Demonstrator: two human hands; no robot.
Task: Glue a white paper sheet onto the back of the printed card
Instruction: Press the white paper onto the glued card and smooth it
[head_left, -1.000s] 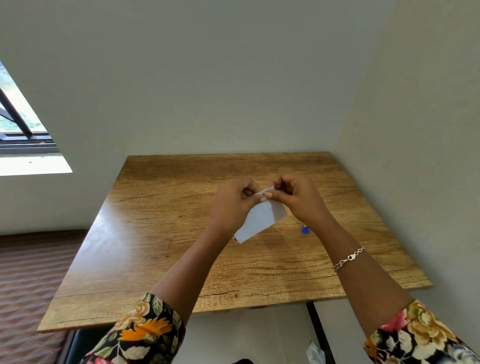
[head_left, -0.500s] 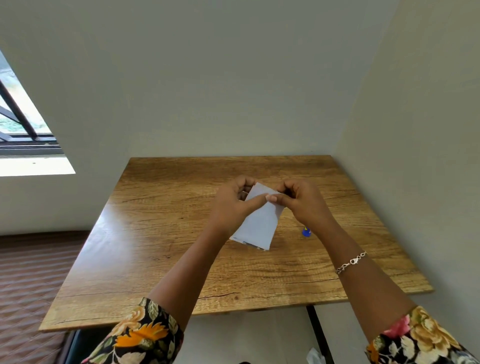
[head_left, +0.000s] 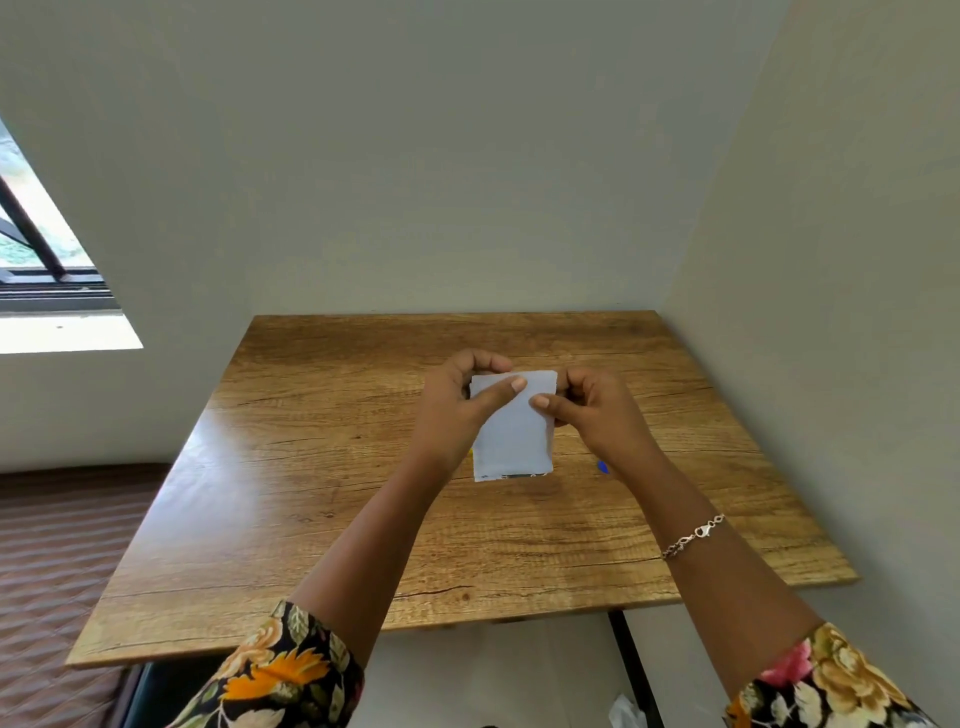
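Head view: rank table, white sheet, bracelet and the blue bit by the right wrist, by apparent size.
1. table
2. white sheet, held up, likely nearer the camera
3. bracelet, nearer still
4. blue bit, partly hidden, so its full size is unsure

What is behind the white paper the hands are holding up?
A thin dark printed strip peeks out below the white paper, probably the printed card. The rest of it is covered. Fingers of the left hand and right hand curl behind the top corners.
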